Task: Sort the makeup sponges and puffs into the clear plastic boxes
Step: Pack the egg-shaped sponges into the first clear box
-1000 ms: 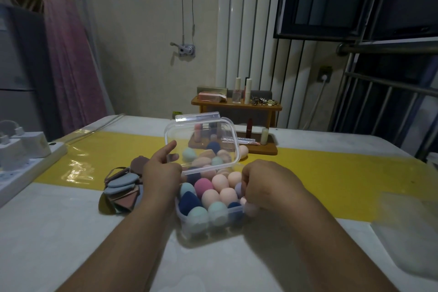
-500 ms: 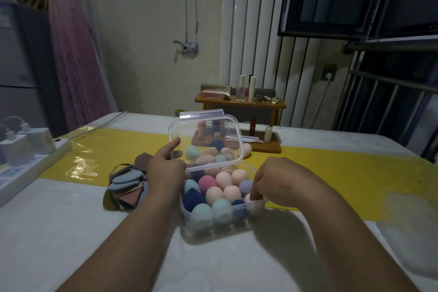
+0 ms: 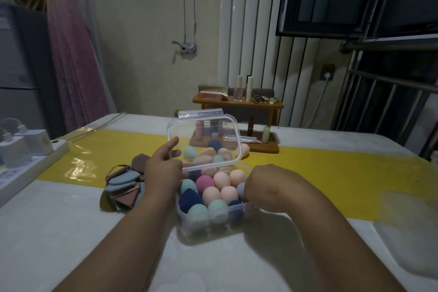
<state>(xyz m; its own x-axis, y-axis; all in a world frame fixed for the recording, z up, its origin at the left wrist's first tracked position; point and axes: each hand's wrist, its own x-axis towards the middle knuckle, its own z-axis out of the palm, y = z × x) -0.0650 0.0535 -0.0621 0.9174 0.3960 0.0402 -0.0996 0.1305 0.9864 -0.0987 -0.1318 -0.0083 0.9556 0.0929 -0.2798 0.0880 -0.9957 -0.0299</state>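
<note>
Many smooth egg-shaped sponges (image 3: 221, 179) in a clear plastic box (image 3: 208, 230)

**Sponges packed in the open box, puffs stacked beside it**

The clear plastic box (image 3: 186, 224) sits on the table (image 3: 71, 232), packed with egg-shaped sponges (image 3: 211, 194) in peach, pink, teal and navy. Its clear lid (image 3: 206, 135) is raised and tilted over the far side. Flat puffs (image 3: 123, 188) lie stacked just left of it.

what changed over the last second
Little: the right hand edged from over the sponges toward the clear box's right rim; what its fingers hold is hidden. The left hand still holds the lid tilted open; sponges and puff pile unmoved.
</note>
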